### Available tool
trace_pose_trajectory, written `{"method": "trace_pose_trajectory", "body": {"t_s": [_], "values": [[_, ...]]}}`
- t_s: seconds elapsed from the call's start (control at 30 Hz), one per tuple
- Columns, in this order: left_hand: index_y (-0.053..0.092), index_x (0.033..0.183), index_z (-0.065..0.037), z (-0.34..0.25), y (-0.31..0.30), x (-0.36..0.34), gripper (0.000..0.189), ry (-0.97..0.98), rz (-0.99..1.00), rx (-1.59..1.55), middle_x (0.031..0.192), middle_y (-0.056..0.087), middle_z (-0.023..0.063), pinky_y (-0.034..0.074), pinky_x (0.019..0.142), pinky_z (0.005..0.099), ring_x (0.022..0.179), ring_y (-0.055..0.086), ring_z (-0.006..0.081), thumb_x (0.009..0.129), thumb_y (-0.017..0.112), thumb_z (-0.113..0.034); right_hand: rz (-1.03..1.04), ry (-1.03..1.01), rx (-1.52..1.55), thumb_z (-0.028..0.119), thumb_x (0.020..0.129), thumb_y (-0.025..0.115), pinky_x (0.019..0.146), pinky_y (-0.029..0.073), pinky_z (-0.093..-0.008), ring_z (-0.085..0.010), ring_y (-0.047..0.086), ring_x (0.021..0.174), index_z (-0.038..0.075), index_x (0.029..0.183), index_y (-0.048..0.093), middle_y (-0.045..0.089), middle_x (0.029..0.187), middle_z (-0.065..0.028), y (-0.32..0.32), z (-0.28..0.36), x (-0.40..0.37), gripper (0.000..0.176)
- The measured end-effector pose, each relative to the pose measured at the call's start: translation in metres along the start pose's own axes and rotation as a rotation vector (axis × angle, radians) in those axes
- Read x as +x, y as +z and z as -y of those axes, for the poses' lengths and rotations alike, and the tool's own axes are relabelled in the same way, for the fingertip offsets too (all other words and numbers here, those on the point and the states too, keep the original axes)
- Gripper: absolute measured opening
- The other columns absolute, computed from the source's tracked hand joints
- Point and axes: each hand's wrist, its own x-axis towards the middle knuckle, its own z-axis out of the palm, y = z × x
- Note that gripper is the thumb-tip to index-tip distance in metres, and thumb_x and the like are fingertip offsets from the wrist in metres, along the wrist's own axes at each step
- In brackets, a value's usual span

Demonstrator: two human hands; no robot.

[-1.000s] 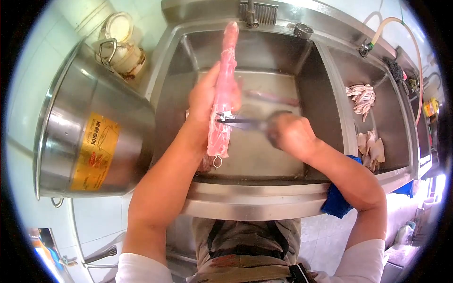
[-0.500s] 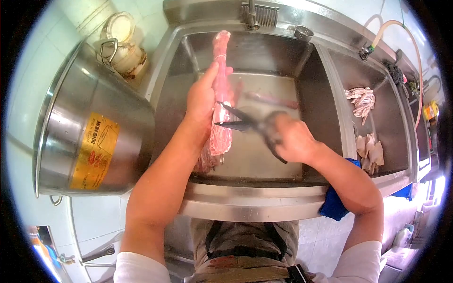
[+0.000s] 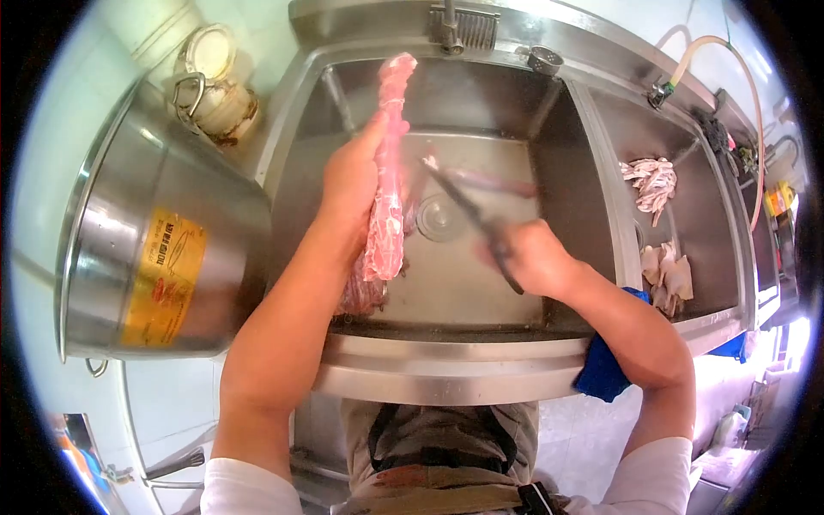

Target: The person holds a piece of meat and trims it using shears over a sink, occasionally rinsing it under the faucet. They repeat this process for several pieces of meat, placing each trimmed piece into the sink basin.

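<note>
My left hand (image 3: 354,176) is wrapped round a long pink strip of raw meat (image 3: 390,197), held upright over the left basin of a steel sink (image 3: 429,365). In my right hand (image 3: 532,257) are black scissors (image 3: 468,206), their blades together and pointing up and left, with a small pale scrap (image 3: 431,161) at the tip. A gap separates the blades from the meat. Below my left wrist more dark red meat (image 3: 362,296) lies in the basin, partly hidden. Another long piece (image 3: 493,182) rests on the basin floor beyond the scissors, near the drain (image 3: 438,216).
A large steel pot (image 3: 232,232) stands left of the sink, with white buckets (image 3: 210,53) behind it. The right basin holds pale strips (image 3: 654,182) and flat pieces (image 3: 668,273). A blue cloth (image 3: 605,369) hangs over the front edge. A tap (image 3: 451,34) is at the back.
The scissors have closed and moved away from the meat, with a scrap now at their tip. My left hand and the meat have shifted slightly left.
</note>
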Motion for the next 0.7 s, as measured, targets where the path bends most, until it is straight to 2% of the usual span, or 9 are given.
{"method": "trace_pose_trajectory", "body": {"t_s": [0.1, 0.17, 0.23, 0.37, 0.6, 0.67, 0.7], "values": [[0.061, 0.115, -0.004, -0.002, 0.006, 0.001, 0.047, 0.038, -0.033, 0.020, 0.069, 0.051, 0.0002, 0.041, 0.047, 0.0275, 0.053, 0.050, 0.0118, 0.092, 0.058, -0.045, -0.005, -0.008, -0.077, 0.016, 0.078, 0.065, 0.068, 0.049, -0.0473, -0.0419, 0.061, 0.076, -0.002, 0.086, 0.057, 0.062, 0.081, -0.0226, -0.002, 0.001, 0.000, 0.021], [0.061, 0.115, -0.004, 0.004, 0.002, 0.009, 0.046, 0.030, 0.014, -0.038, 0.069, 0.050, 0.0002, 0.042, 0.047, 0.0279, 0.053, 0.050, 0.0118, 0.092, 0.058, -0.044, -0.011, -0.052, -0.137, 0.016, 0.076, 0.066, 0.072, 0.049, -0.0466, -0.0401, 0.061, 0.081, -0.003, 0.089, 0.056, 0.062, 0.085, -0.0216, -0.007, 0.009, 0.000, 0.025], [0.061, 0.115, -0.004, 0.007, 0.000, 0.011, 0.045, 0.017, 0.050, -0.062, 0.069, 0.050, 0.0004, 0.042, 0.047, 0.0283, 0.054, 0.050, 0.0118, 0.092, 0.058, -0.043, -0.041, -0.161, -0.252, 0.018, 0.074, 0.067, 0.074, 0.049, -0.0457, -0.0383, 0.061, 0.082, -0.004, 0.090, 0.054, 0.061, 0.086, -0.0200, -0.002, 0.002, 0.001, 0.030], [0.061, 0.114, -0.005, 0.007, 0.000, 0.011, 0.042, 0.018, 0.044, -0.033, 0.068, 0.050, 0.0009, 0.043, 0.046, 0.0287, 0.053, 0.050, 0.0126, 0.093, 0.058, -0.042, -0.100, -0.222, -0.345, 0.019, 0.074, 0.068, 0.071, 0.051, -0.0450, -0.0364, 0.062, 0.079, -0.004, 0.084, 0.055, 0.061, 0.082, -0.0199, -0.004, 0.009, 0.002, 0.029], [0.062, 0.110, -0.006, 0.013, -0.008, 0.022, 0.043, 0.043, -0.025, 0.082, 0.063, 0.052, 0.0026, 0.042, 0.045, 0.0285, 0.049, 0.048, 0.0131, 0.092, 0.059, -0.044, -0.066, -0.179, -0.458, 0.015, 0.075, 0.067, 0.061, 0.053, -0.0430, -0.0356, 0.063, 0.067, -0.001, 0.074, 0.058, 0.062, 0.071, -0.0174, 0.000, 0.003, -0.003, 0.019], [0.066, 0.103, -0.005, 0.010, -0.006, 0.017, 0.039, 0.018, -0.070, 0.019, 0.072, 0.057, 0.0016, 0.042, 0.051, 0.0260, 0.058, 0.052, 0.0106, 0.090, 0.062, -0.042, -0.051, -0.148, -0.431, 0.014, 0.074, 0.067, 0.062, 0.052, -0.0435, -0.0366, 0.064, 0.066, 0.000, 0.074, 0.059, 0.063, 0.071, -0.0175, -0.001, 0.001, -0.004, 0.017], [0.068, 0.100, -0.005, 0.008, -0.004, 0.015, 0.038, 0.007, -0.091, -0.013, 0.077, 0.059, 0.0010, 0.042, 0.054, 0.0247, 0.063, 0.053, 0.0094, 0.089, 0.064, -0.040, -0.047, -0.113, -0.324, 0.013, 0.073, 0.067, 0.062, 0.052, -0.0437, -0.0372, 0.063, 0.066, 0.000, 0.074, 0.059, 0.063, 0.071, -0.0176, 0.001, -0.002, -0.006, 0.016]]}}
